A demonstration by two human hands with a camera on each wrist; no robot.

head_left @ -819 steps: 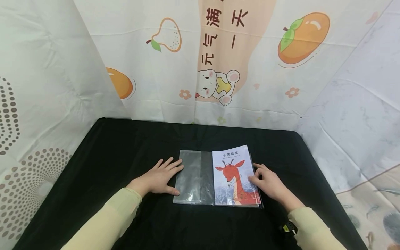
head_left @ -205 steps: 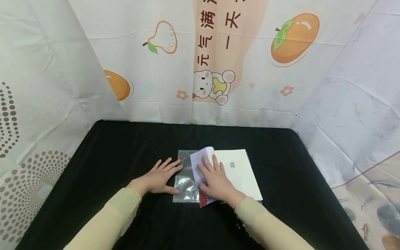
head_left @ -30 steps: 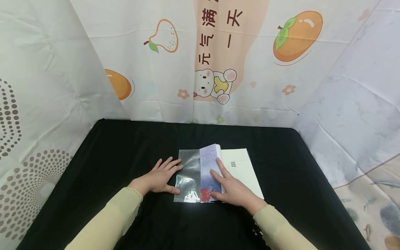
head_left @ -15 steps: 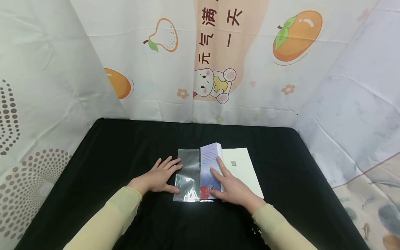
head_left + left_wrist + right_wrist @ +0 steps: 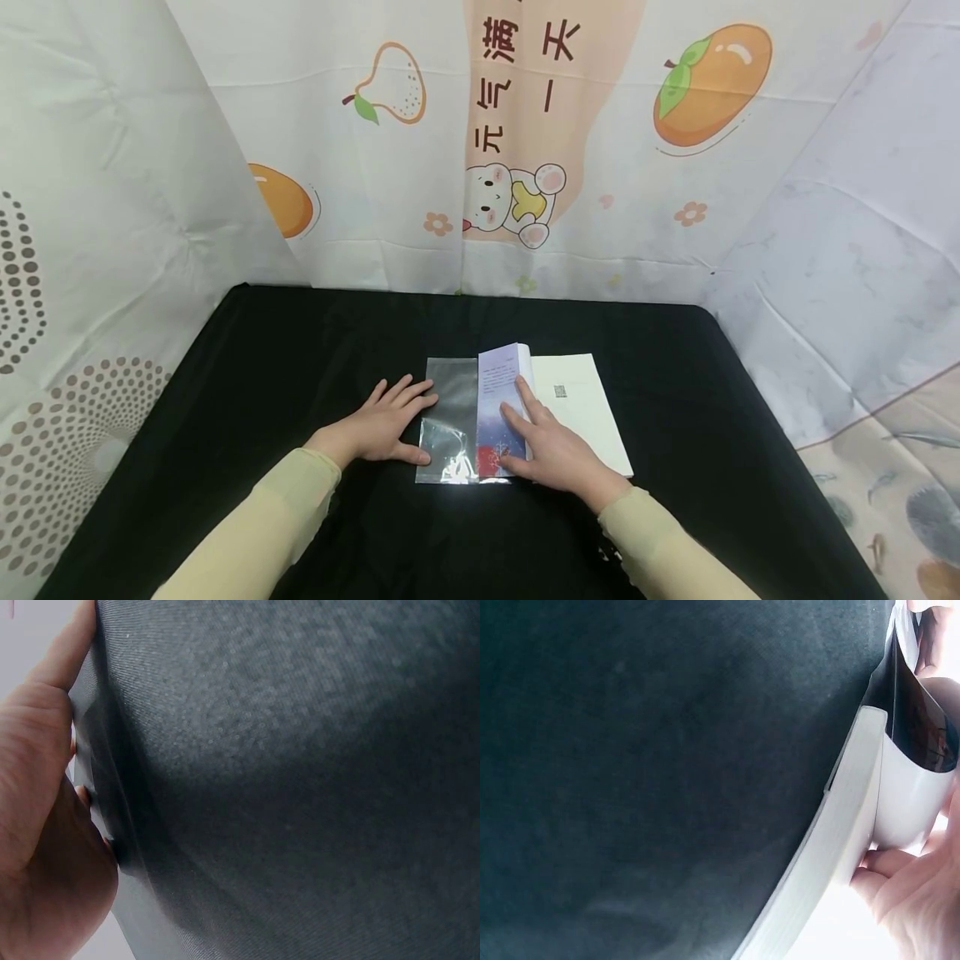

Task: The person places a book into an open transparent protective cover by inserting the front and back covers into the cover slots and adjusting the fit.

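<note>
In the head view, a book (image 5: 588,425) lies on the table, its white inside page with a small QR code showing. Its purple and red cover (image 5: 498,392) is folded over to the left in a rounded bend, which shows as a curved sheet in the right wrist view. My right hand (image 5: 558,446) presses on this cover with fingers spread. A clear plastic book cover (image 5: 448,408) lies flat at the left and runs under the book. My left hand (image 5: 386,425) rests flat, fingertips and thumb on its left edge.
Black cloth (image 5: 337,342) covers the table. A white curtain (image 5: 600,267) printed with fruit and a bear hangs behind it, and light cloths hang on both sides. A small, partly hidden object (image 5: 611,552) shows beside my right sleeve.
Long before, the deer front cover faced up and my right hand was at its right edge; now the cover is folded left under my right hand. Over the last second almost nothing moved.
</note>
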